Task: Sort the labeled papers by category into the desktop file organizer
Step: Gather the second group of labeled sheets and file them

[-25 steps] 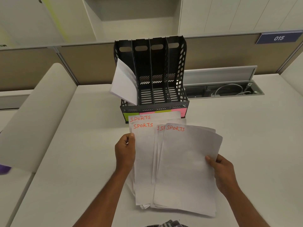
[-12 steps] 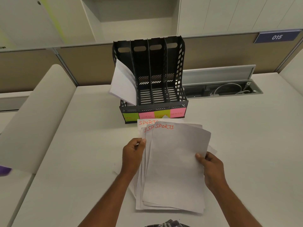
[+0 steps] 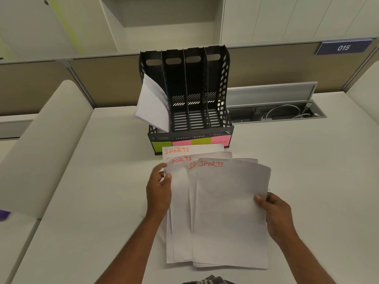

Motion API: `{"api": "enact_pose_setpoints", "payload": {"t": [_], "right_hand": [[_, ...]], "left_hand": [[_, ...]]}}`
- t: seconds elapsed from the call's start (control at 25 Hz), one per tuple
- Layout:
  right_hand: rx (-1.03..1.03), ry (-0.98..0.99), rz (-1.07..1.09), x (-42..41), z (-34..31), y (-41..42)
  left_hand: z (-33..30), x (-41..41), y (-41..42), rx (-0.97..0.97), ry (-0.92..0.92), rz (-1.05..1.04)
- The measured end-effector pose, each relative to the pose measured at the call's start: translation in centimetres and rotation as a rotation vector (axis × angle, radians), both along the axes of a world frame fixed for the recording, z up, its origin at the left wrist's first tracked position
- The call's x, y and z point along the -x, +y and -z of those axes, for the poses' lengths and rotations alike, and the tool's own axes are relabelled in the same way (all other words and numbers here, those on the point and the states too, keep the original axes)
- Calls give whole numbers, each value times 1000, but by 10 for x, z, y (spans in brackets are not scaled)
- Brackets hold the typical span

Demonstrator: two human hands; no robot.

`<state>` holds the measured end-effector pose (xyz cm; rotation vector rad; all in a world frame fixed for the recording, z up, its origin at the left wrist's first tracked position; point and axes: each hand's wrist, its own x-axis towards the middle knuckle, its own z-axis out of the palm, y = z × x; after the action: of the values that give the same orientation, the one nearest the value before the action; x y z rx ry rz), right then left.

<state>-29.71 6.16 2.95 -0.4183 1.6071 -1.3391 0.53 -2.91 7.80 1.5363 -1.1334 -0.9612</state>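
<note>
I fan the SPORTS papers [image 3: 229,212] to read labels: left hand [image 3: 159,193] pinches the left edge, right hand [image 3: 276,214] the right, near the organizer [image 3: 190,103].

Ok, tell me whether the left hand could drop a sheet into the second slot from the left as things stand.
Probably yes. That slot looks empty and open at the front, straight beyond the left hand, which already pinches the fanned papers. The curled sheets sit only in the leftmost slot.

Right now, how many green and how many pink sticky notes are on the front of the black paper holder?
Green sticky notes: 2
Pink sticky notes: 2
Total on the paper holder: 4
</note>
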Motion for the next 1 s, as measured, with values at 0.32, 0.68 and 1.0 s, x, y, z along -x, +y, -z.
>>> {"api": "enact_pose_setpoints", "payload": {"t": [0.32, 0.68, 1.0], "right_hand": [[24, 20, -34, -30, -4, -10], [11, 6, -3, -36, -5, -10], [12, 70, 102, 10, -21, -2]], "left_hand": [[-1, 3, 4, 15, -15, 63], [-5, 10, 7, -26, 56, 67], [-3, 0, -5, -78, 121, 28]]}}
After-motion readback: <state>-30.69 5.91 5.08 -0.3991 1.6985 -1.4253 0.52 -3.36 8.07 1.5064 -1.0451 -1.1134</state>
